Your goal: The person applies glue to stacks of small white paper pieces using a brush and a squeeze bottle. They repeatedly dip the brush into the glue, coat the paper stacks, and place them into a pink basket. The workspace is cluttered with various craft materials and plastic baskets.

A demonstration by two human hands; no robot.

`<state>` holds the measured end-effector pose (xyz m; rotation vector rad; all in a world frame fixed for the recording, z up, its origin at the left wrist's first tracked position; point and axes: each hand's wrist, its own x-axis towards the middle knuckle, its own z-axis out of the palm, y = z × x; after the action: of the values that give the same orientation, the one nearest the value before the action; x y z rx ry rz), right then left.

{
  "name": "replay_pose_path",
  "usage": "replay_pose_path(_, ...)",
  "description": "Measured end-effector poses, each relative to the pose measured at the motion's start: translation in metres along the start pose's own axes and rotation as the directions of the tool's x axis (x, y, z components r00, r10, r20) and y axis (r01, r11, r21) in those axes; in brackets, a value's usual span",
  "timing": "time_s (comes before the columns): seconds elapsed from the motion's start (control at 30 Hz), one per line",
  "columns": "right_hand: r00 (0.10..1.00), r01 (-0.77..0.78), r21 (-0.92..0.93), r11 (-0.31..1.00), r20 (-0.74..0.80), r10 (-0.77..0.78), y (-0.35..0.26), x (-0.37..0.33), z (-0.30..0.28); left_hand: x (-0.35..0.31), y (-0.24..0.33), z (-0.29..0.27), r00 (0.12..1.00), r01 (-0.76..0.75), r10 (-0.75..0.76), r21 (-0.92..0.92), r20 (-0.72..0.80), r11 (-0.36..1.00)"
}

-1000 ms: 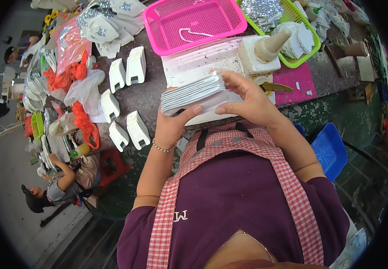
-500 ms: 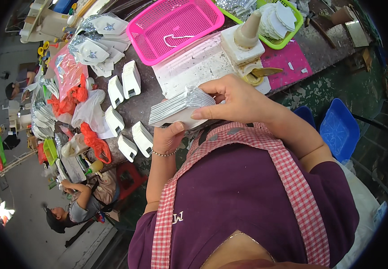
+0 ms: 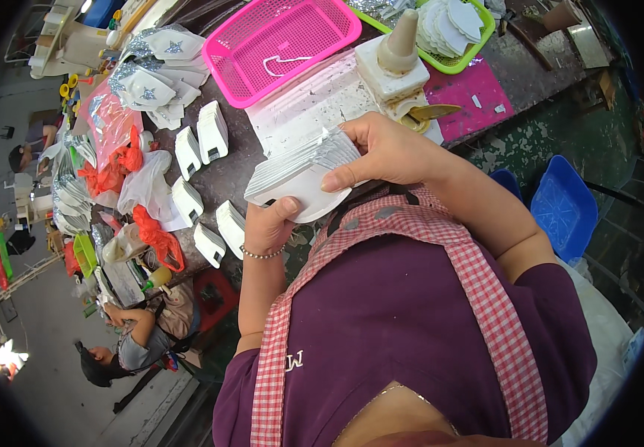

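Note:
Both my hands hold a thick stack of flat white pieces (image 3: 303, 173) with curved, silvery edges, fanned slightly in front of my apron. My left hand (image 3: 268, 223) grips its left lower end, thumb on the front white face. At the right end my right hand (image 3: 389, 153) pinches the stack, with its thumb on the front and its other fingers behind, partly hidden. Beyond the stack lies a stained white board (image 3: 292, 104). To the left, several similar white stacks (image 3: 212, 134) with small dark patches at their ends stand on the dark table.
A pink basket (image 3: 236, 86) holds a white cord loop. Right of it are a cone-topped white block (image 3: 393, 71), a green basket (image 3: 452, 68) of white pieces and a pink sheet (image 3: 478, 97). Plastic bags (image 3: 147, 182) lie left. Another person (image 3: 136, 335) works at lower left; a blue bin (image 3: 564, 205) stands right.
The stack has tipped so that more of its front white face shows. My right hand has shifted slightly up its edge, and my left hand slightly left.

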<state>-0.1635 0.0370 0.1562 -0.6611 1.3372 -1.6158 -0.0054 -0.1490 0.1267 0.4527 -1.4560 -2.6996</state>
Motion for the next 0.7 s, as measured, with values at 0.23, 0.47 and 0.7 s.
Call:
replay_pose_path(0.23, 0.958, -0.022, -0.696, 0.717, -0.22, -0.184, -0.013, -0.008, 0.0, 0.014, -0.002, 0.02, 0.993, -0.024, 0.013, -0.101, -0.115, 0.995)
replay_pose_path(0.47, 0.992, -0.069, -0.043, 0.997, -0.113, 0.064, -0.006, -0.01, -0.013, 0.019, 0.004, 0.015, 0.998, 0.054, -0.053, 0.026, -0.029, 0.998)
replay_pose_path(0.7, 0.974, -0.149, -0.193, 0.97, -0.2, 0.11, 0.003, -0.01, -0.016, 0.021, -0.001, 0.009, 0.994, 0.098, -0.1, -0.037, -0.05, 0.994)
